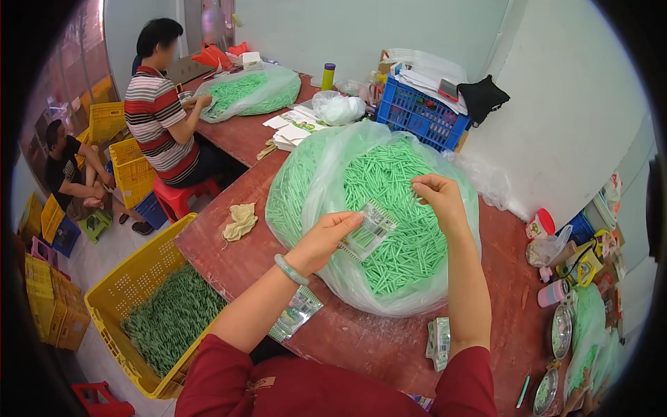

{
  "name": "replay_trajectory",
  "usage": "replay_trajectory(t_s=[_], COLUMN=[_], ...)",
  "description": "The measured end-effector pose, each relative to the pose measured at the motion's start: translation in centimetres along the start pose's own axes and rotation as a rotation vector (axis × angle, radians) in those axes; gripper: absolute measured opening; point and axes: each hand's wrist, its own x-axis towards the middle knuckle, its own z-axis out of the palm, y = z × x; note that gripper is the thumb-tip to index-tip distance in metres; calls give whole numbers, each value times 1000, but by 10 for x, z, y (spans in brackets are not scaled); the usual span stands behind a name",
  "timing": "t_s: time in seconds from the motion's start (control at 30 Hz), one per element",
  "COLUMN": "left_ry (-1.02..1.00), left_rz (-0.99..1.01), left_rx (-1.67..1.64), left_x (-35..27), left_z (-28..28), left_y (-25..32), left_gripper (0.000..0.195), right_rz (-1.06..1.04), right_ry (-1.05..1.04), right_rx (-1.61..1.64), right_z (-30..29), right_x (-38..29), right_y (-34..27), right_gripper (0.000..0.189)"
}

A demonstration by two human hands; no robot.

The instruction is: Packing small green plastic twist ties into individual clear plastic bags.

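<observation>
My left hand (333, 234) pinches a clear printed packet (370, 229) by its edge; several green sticks show inside it. To its right, my right hand (435, 193) is raised over a large open plastic bag (323, 177) heaped with small green sticks (396, 250). The thumb and fingertips of that hand are together; whether a stick is between them cannot be told. Below my left wrist, printed packets (299, 313) lie at the table's edge. A small stack of packets (439, 341) lies near my right forearm.
A yellow crate (140, 245) of green pieces stands left of the red table (239, 271). A crumpled cloth (241, 221) and a blue basket (422, 112) are on the table. A person (161, 114) works at another bag; another person (73, 172) sits farther left. Metal bowls (561, 331) stand at right.
</observation>
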Motion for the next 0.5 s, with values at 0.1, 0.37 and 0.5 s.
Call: replay_trajectory(t_s=[0.1,0.37,0.5], left_ry=[0,3,21], left_rz=[5,9,6], left_rx=[-27,0,6], left_x=[1,-1,-1], left_z=[1,4,6], left_y=[-6,-4,-3], left_gripper=[33,35,35], right_rz=[-14,-99,-58], right_ry=[-4,-47,11], right_rx=[25,188,133], right_z=[1,10,8], right_x=[-11,-30,-27], right_y=[-16,-37,-30], right_gripper=[13,10,10])
